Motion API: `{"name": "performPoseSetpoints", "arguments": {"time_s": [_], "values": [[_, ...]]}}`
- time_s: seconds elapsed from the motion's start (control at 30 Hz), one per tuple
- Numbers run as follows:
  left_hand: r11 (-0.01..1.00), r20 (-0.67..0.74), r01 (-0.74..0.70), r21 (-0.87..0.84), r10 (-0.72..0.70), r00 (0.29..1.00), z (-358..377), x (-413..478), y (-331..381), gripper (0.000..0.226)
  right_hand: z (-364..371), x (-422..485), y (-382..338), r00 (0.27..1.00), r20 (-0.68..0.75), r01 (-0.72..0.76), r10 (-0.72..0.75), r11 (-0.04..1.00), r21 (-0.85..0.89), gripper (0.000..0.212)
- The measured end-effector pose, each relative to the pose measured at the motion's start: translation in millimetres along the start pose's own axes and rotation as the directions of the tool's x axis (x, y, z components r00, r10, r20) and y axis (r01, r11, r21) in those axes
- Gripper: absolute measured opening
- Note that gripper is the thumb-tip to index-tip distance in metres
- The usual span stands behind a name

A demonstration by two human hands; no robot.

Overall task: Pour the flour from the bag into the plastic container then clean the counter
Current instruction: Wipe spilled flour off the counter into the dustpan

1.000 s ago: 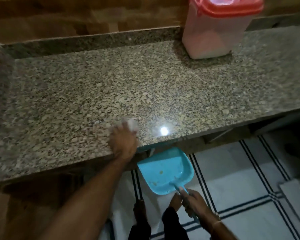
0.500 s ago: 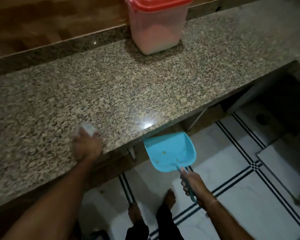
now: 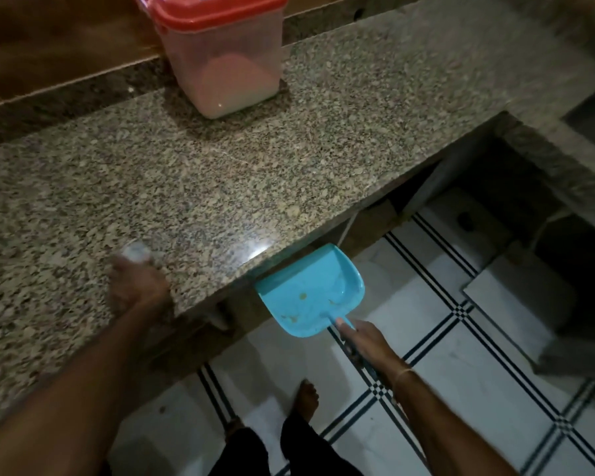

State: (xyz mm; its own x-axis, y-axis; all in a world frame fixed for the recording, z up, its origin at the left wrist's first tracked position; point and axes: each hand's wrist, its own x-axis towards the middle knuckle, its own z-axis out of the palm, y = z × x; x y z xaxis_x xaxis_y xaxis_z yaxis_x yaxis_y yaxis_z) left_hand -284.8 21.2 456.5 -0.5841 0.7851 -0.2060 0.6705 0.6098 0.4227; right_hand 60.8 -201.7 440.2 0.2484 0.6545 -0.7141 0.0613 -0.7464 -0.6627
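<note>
A clear plastic container (image 3: 234,67) with a red lid stands at the back of the speckled granite counter (image 3: 289,159), flour filling its lower part. My left hand (image 3: 136,286) presses a small white wad of cloth or paper (image 3: 136,250) onto the counter near its front edge; the hand is blurred. My right hand (image 3: 368,341) grips the handle of a blue dustpan (image 3: 310,293), held just below the counter's front edge with a few crumbs inside. No flour bag is in view.
A wooden wall strip runs behind the counter. To the right the counter turns a corner beside a dark recess (image 3: 529,187). Below lies a white tiled floor (image 3: 461,389) with black lines, and my bare feet (image 3: 306,400) stand on it.
The view has swung right, so the container sits further left in frame. My left hand has wiped the wad leftwards along the counter's front edge. The dustpan stays under the edge.
</note>
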Motion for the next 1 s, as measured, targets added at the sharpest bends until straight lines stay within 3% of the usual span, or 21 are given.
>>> {"name": "performPoseSetpoints", "arguments": {"time_s": [0.1, 0.2, 0.3, 0.37, 0.43, 0.53, 0.63, 0.7, 0.77, 0.8, 0.87, 0.9, 0.93, 1.0], "values": [[0.991, 0.015, 0.054, 0.126, -0.056, 0.998, 13, -18, 21, 0.074, -12, 9, -3, 1.0, 0.002, -0.013, 0.013, 1.0, 0.023, 0.043], [0.961, 0.048, -0.246, 0.128, 0.242, 0.969, 31, -53, 68, 0.059, -15, 18, -15, 1.0, 0.01, -0.009, 0.009, 0.999, 0.034, 0.042], [0.82, 0.213, -0.573, 0.019, 0.556, 0.803, 58, -85, 113, 0.055, -15, 28, -30, 1.0, 0.009, 0.003, -0.003, 1.0, 0.001, 0.043], [0.785, 0.284, -0.611, -0.104, 0.612, 0.738, 61, -92, 135, 0.046, -18, 31, -37, 1.0, 0.025, 0.004, -0.004, 1.0, -0.022, 0.043], [0.829, 0.199, -0.546, -0.122, 0.559, 0.805, 60, -68, 141, 0.043, -23, 33, -41, 0.998, 0.057, 0.009, -0.007, 0.999, -0.038, 0.039], [0.952, 0.046, -0.302, -0.043, 0.304, 0.952, 46, 8, 125, 0.054, -33, 38, -41, 0.997, 0.078, -0.001, 0.006, 0.998, -0.061, 0.033], [0.998, -0.01, -0.057, 0.032, 0.058, 0.998, 38, 77, 117, 0.066, -37, 46, -41, 0.997, 0.065, -0.027, 0.033, 0.996, -0.087, 0.031], [0.992, -0.023, -0.028, 0.12, 0.03, 0.999, 41, 86, 128, 0.068, -37, 52, -45, 0.998, 0.046, -0.041, 0.046, 0.994, -0.1, 0.032], [0.965, 0.038, -0.232, 0.12, 0.229, 0.973, 50, 61, 147, 0.057, -34, 57, -50, 0.998, 0.038, -0.055, 0.059, 0.994, -0.099, 0.033], [0.916, 0.128, -0.398, 0.058, 0.389, 0.912, 54, 41, 158, 0.048, -31, 61, -53, 0.997, 0.037, -0.062, 0.066, 0.993, -0.096, 0.034], [0.673, 0.255, -0.739, 0.009, 0.713, 0.653, 66, 2, 175, 0.043, -28, 65, -60, 0.995, 0.04, -0.085, 0.089, 0.992, -0.094, 0.035], [0.593, 0.279, -0.805, 0.007, 0.772, 0.571, 72, -7, 183, 0.045, -27, 67, -62, 0.994, 0.043, -0.094, 0.099, 0.991, -0.099, 0.035], [0.585, 0.267, -0.811, -0.029, 0.786, 0.558, 75, -4, 191, 0.048, -27, 68, -65, 0.994, 0.043, -0.099, 0.104, 0.989, -0.109, 0.035], [0.71, 0.142, -0.703, -0.031, 0.7, 0.7, 70, 27, 200, 0.054, -30, 69, -68, 0.993, 0.033, -0.104, 0.11, 0.985, -0.137, 0.037]]}}
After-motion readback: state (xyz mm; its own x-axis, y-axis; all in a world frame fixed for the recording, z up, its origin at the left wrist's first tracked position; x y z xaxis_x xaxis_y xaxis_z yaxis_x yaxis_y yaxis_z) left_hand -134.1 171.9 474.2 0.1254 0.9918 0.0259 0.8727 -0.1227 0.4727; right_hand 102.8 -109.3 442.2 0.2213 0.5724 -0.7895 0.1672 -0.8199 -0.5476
